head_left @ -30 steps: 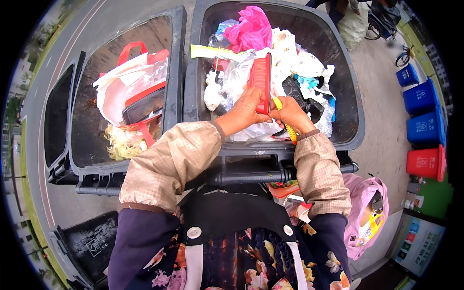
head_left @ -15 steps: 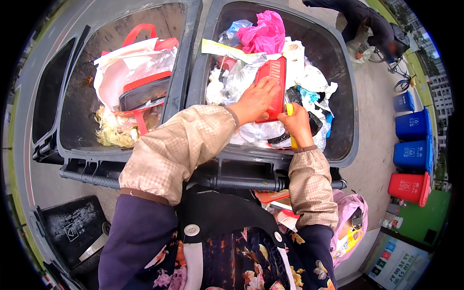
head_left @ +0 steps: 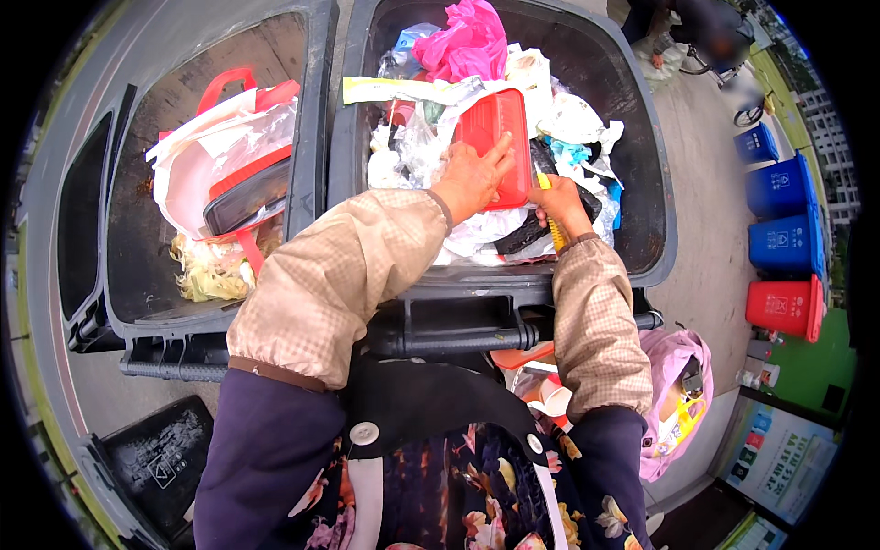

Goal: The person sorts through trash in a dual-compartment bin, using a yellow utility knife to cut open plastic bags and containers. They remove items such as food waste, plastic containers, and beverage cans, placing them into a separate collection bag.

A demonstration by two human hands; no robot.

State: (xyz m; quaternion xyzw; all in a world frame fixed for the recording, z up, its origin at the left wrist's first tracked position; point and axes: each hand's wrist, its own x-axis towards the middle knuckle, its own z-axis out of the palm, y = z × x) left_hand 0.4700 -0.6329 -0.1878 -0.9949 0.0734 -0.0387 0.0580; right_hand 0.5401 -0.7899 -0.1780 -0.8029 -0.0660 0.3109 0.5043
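Note:
My left hand [head_left: 474, 179] lies over the lower left part of a red plastic food container [head_left: 495, 124], its fingers stretched across the top. Close by its lower right corner, my right hand [head_left: 564, 207] is closed around a slim yellow utility knife [head_left: 556, 236]; the knife's upper end points at the container's side. Whether the blade touches the plastic is too small to tell. The container rests on mixed waste in a dark grey bin [head_left: 662, 197]. Around it are a bright pink plastic bag [head_left: 463, 41], white crumpled film and paper [head_left: 573, 119], and a black wrapper [head_left: 524, 236].
A second grey bin [head_left: 119, 247] adjoins on the left, holding a white bag with red handles [head_left: 183, 165] and a black tray with a red rim [head_left: 247, 197]. A pink bag [head_left: 674, 412] stands right of me. Blue bins and a red bin [head_left: 779, 307] line the right; another person bends at upper right.
My left hand has slid down the container, uncovering more of its top. The yellow knife has tilted in my right hand, its upper end now thinner. The view has shifted slightly.

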